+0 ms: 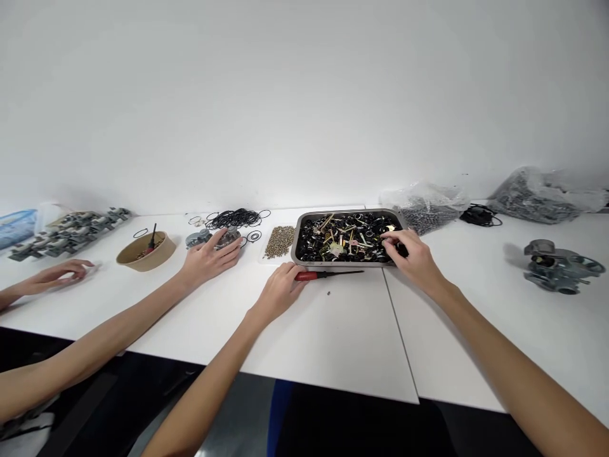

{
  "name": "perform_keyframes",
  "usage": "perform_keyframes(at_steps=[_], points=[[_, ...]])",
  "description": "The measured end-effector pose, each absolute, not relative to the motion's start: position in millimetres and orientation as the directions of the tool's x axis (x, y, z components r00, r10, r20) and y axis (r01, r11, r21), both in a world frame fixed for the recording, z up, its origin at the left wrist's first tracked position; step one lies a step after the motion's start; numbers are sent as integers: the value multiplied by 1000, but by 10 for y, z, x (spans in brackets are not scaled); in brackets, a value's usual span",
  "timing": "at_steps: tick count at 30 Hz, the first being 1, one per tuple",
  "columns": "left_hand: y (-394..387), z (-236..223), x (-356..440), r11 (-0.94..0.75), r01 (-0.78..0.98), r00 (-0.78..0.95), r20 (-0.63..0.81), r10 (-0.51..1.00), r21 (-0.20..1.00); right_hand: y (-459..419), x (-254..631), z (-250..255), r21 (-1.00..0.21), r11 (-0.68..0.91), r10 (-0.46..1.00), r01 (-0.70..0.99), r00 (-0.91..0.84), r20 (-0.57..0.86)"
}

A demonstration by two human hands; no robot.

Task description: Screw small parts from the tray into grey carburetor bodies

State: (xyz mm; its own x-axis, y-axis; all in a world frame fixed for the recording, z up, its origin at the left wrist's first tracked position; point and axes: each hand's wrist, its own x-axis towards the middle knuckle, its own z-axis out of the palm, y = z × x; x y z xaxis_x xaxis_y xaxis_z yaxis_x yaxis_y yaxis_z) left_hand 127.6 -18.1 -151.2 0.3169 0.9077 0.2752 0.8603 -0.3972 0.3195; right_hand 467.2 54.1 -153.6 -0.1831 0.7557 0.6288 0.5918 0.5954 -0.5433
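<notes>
My left hand [279, 289] lies on the white table with its fingers closed over the end of a red-handled screwdriver [328, 275], which lies flat along the front of a metal tray [295, 240]. The tray holds several small black rings and brass parts. My right hand [412, 255] reaches over the tray's front right corner, fingertips pinched on a small black part among the pile.
Another person's hand [209, 255] rests on a grey metal part, and their other hand [57, 274] lies flat at far left. Also on the table: a brown bowl [146, 252], black O-rings [234, 218], a heap of small brass pieces [279, 240], bagged parts [425, 209], a carburetor body [561, 265].
</notes>
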Motion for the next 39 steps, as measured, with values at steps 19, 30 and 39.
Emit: perform_keyframes(at_steps=[19, 30, 39], points=[[649, -661, 296, 141, 989, -147, 366, 919, 44, 517, 4624, -1539, -521, 617, 723, 590, -164, 671], [469, -785, 13, 316, 944, -293, 195, 936, -99, 390, 4453, -1493, -459, 709, 658, 535, -268, 704], [-56, -826, -36, 303, 798, -455, 192, 869, 522, 399, 4470, -1529, -467, 711, 672, 526, -312, 671]])
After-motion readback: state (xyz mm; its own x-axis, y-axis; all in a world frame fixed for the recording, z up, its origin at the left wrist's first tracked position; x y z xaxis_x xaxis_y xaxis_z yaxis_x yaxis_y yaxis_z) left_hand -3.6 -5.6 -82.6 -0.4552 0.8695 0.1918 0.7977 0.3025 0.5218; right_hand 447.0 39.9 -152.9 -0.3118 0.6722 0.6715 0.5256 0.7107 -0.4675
